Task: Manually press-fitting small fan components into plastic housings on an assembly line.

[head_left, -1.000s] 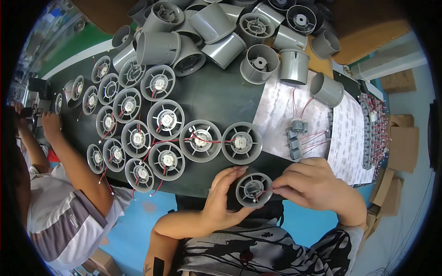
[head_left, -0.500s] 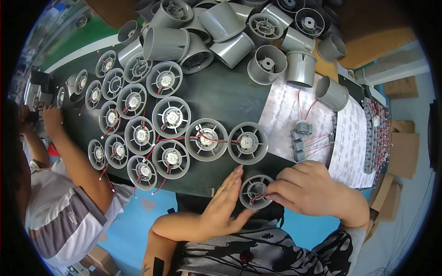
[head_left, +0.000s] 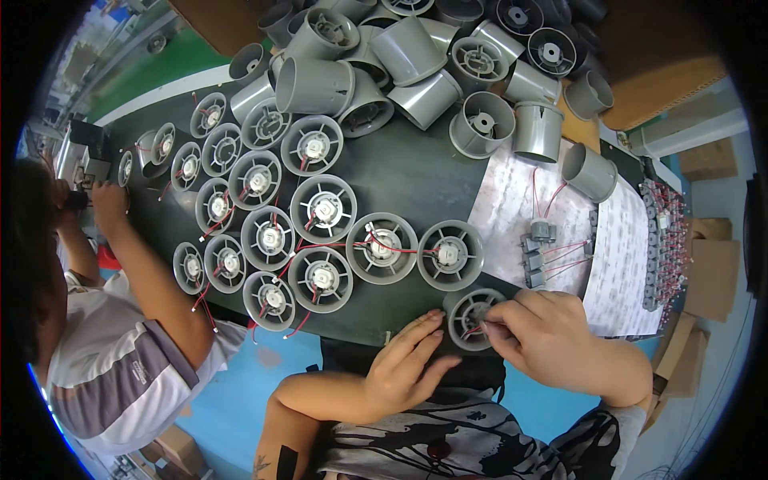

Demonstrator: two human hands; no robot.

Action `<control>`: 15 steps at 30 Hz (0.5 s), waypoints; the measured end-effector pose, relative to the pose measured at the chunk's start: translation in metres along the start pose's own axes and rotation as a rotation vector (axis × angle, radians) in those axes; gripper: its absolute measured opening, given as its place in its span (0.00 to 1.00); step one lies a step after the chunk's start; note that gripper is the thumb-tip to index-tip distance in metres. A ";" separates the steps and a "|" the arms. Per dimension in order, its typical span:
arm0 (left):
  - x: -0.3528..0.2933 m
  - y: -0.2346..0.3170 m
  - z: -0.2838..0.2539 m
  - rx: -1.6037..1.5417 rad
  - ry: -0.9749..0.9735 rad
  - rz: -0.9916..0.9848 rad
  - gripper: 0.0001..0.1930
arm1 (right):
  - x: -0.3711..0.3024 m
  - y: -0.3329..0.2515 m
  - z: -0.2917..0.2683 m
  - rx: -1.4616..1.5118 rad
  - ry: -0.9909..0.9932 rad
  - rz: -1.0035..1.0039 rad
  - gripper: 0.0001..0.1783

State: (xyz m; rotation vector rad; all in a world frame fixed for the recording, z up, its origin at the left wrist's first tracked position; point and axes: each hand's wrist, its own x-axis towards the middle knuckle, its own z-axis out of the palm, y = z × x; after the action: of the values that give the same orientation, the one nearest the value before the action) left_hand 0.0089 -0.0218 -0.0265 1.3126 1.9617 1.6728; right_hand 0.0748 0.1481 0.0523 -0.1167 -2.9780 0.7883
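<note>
A grey plastic fan housing [head_left: 467, 314], round with spokes inside, stands at the table's near edge in front of me. My right hand [head_left: 544, 336] reaches over its right rim, thumb and fingers pinched on a short red wire [head_left: 474, 330] inside it; the fingers partly hide the wire. To the housing's lower left, my left hand [head_left: 410, 368] hangs with fingers stretched and thumb apart, holding nothing. Just beyond is another grey housing [head_left: 450, 254] with a white motor at its centre. A red wire links it toward the neighbouring housing [head_left: 382, 248].
More wired housings [head_left: 323, 210] stand in rows at the left. Grey cups [head_left: 410, 50] are heaped at the back. Small grey motors [head_left: 534, 260] lie on printed paper [head_left: 620, 264] at right, beside a row of wired motors [head_left: 654, 244]. A co-worker's arm [head_left: 164, 280] is at left.
My left hand has come away from the housing, where it was steadying the side. The right hand remains at the wire. The whole view has shifted slightly.
</note>
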 end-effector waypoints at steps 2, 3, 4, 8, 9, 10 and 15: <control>0.002 0.000 0.001 0.028 -0.017 0.030 0.17 | -0.003 0.000 0.003 0.052 -0.050 -0.022 0.06; 0.003 0.000 0.001 0.056 -0.036 0.061 0.14 | -0.004 0.000 0.004 0.104 -0.098 -0.044 0.07; 0.004 0.001 0.001 0.051 -0.038 0.062 0.14 | -0.004 -0.001 0.002 0.102 -0.098 -0.038 0.07; 0.004 -0.003 0.001 0.101 -0.051 0.042 0.13 | 0.000 -0.001 -0.005 0.079 -0.257 -0.062 0.14; 0.004 -0.004 0.001 0.074 -0.043 -0.003 0.12 | 0.000 -0.001 -0.009 0.073 -0.262 -0.051 0.17; 0.004 -0.003 0.000 0.071 -0.043 -0.002 0.12 | 0.000 -0.002 -0.013 0.070 -0.263 -0.049 0.17; 0.012 0.001 -0.001 0.165 -0.138 0.018 0.09 | -0.001 -0.006 -0.017 0.040 -0.476 -0.075 0.21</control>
State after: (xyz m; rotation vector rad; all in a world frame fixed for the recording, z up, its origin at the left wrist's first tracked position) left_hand 0.0018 -0.0138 -0.0208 1.4648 2.0476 1.4112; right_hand 0.0763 0.1515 0.0697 0.2159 -3.3734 0.9871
